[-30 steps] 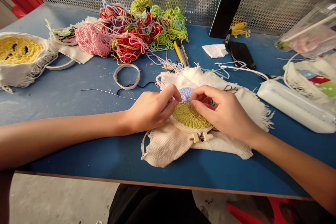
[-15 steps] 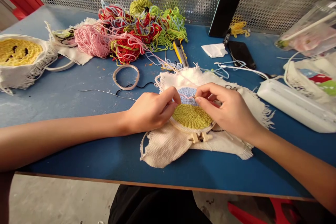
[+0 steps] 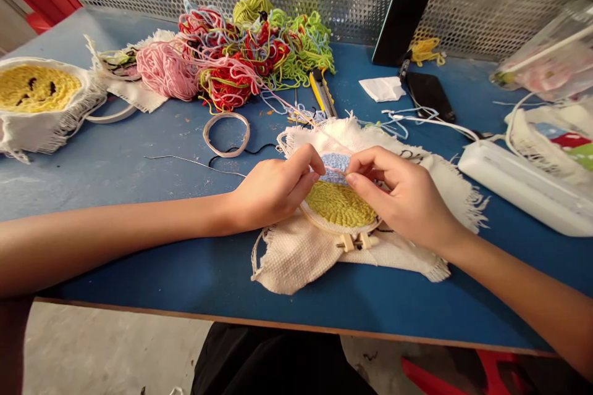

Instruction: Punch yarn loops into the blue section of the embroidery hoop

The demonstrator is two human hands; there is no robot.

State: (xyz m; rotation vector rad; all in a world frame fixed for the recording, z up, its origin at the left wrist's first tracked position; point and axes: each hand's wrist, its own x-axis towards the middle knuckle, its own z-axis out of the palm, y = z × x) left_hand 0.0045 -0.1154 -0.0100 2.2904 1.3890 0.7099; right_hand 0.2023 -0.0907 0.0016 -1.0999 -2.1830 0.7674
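Note:
Between my two hands a short length of pink yarn (image 3: 334,170) is stretched. My left hand (image 3: 282,188) is closed, pinching one end of it between thumb and forefinger. Thumb and fingertips of my right hand (image 3: 403,191) pinch the other end. Just beneath lies an embroidery hoop (image 3: 324,226) on cream cloth (image 3: 296,253), its screw clamp facing me. Inside the hoop, the worked loops are light blue above and olive yellow (image 3: 343,203) below. A thin wire (image 3: 194,163) runs to my left hand; whether it is held there is hidden.
Behind the hoop lie a yarn heap (image 3: 236,55), a yellow utility knife (image 3: 322,91) and a small ring (image 3: 226,134). A phone (image 3: 407,12) leans on the perforated metal panel. A white power strip (image 3: 523,185) is on the right, another yellow hooped piece (image 3: 37,86) at left.
My hands stay over the hoop with the pink yarn between them, now pulled straighter. The whole view has shifted slightly.

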